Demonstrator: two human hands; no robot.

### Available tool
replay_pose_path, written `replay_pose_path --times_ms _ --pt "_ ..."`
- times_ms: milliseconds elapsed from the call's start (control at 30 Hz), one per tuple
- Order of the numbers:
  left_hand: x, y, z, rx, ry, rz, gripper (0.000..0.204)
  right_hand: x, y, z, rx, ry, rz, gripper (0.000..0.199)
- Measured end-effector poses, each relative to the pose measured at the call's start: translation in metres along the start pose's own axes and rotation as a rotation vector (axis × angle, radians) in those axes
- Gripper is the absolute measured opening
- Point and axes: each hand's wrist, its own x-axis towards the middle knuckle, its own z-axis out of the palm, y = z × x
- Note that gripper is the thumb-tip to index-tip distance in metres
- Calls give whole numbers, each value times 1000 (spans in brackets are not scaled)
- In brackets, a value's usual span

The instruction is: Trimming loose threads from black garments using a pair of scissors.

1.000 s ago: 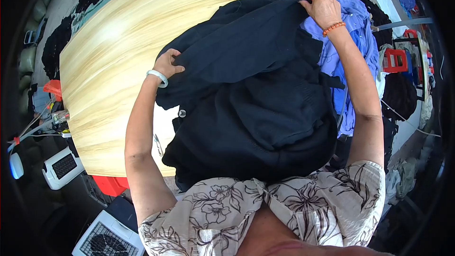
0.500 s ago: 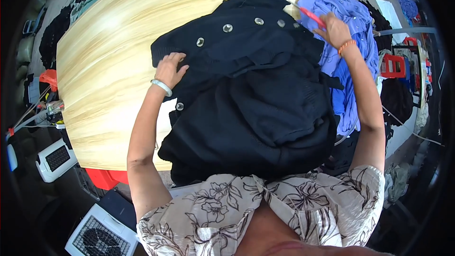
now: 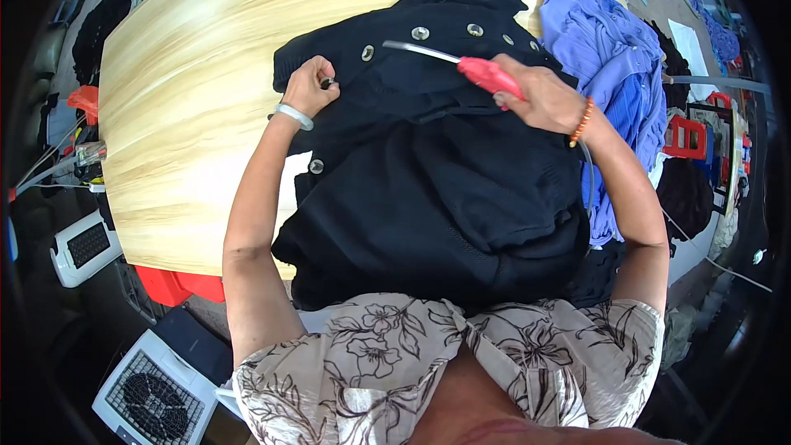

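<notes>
A black knit cardigan (image 3: pixel 412 173) with large shiny buttons (image 3: pixel 420 34) lies bunched over the table's near side. At its left part, my left hand (image 3: pixel 310 89) has thumb and fingers pinched together on the knit, beside a dark button (image 3: pixel 328 82). My right hand (image 3: pixel 547 97) is closed around a red-handled corded tool (image 3: pixel 488 78). The tool's slim metal shaft points left over the row of buttons, its tip near one of them. Whether the tip touches the cloth I cannot tell. A grey cord runs down from the right wrist.
A pale wood-grain table (image 3: pixel 189 115) carries the work. Crumpled purple-blue garments (image 3: pixel 606 41) lie right of the cardigan. A red stool (image 3: pixel 684 137) stands at the far right. At lower left are a white-framed unit with a dark grille (image 3: pixel 156 404) and a red container (image 3: pixel 177 283).
My right hand has brought the tool left and nearer, from beside the purple garments to over the cardigan. My left hand has gone from spread fingers to a pinch, slightly higher up.
</notes>
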Motion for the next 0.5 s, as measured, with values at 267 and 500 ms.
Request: replay_pose_path --times_ms 267,500 --pt "-11 -16 2 -533 -52 -90 10 49 -40 30 -238 -124 -81 27" --pt "18 43 3 -270 76 157 35 17 -18 12 -138 -7 -32 35"
